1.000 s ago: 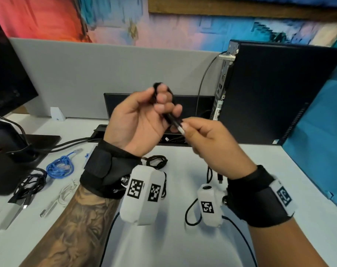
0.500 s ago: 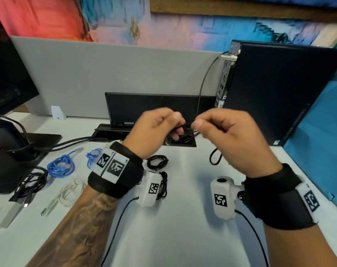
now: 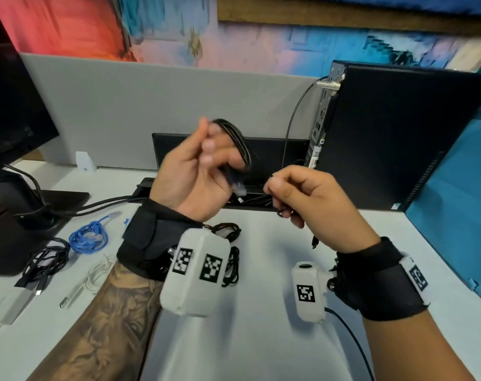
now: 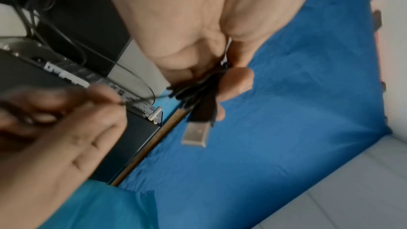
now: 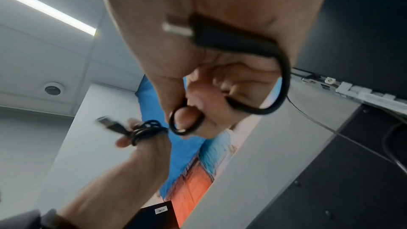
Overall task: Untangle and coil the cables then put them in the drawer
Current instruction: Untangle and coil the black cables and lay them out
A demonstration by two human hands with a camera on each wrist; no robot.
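A thin black USB cable point(image 3: 238, 138) is looped in several turns around the raised fingers of my left hand point(image 3: 203, 166), palm toward me. Its metal USB-A plug point(image 4: 196, 132) hangs below those fingers. My right hand point(image 3: 297, 193), just to the right and slightly lower, pinches the cable's free end; a short loop point(image 5: 275, 83) and the small plug point(image 5: 176, 29) lie against that palm. In the right wrist view the coil point(image 5: 147, 131) wraps my left fingers. No drawer is in view.
On the white desk point(image 3: 261, 339) lie a blue cable bundle point(image 3: 89, 237), a black bundle point(image 3: 45, 261), a white cable point(image 3: 96, 273) and small black coils point(image 3: 228, 229) under my left wrist. A monitor base point(image 3: 27, 215) stands left, a black computer case point(image 3: 398, 138) right.
My left hand has turned palm-up and risen with the coil on its fingers. My right hand has dropped slightly to the right, still holding the free end.
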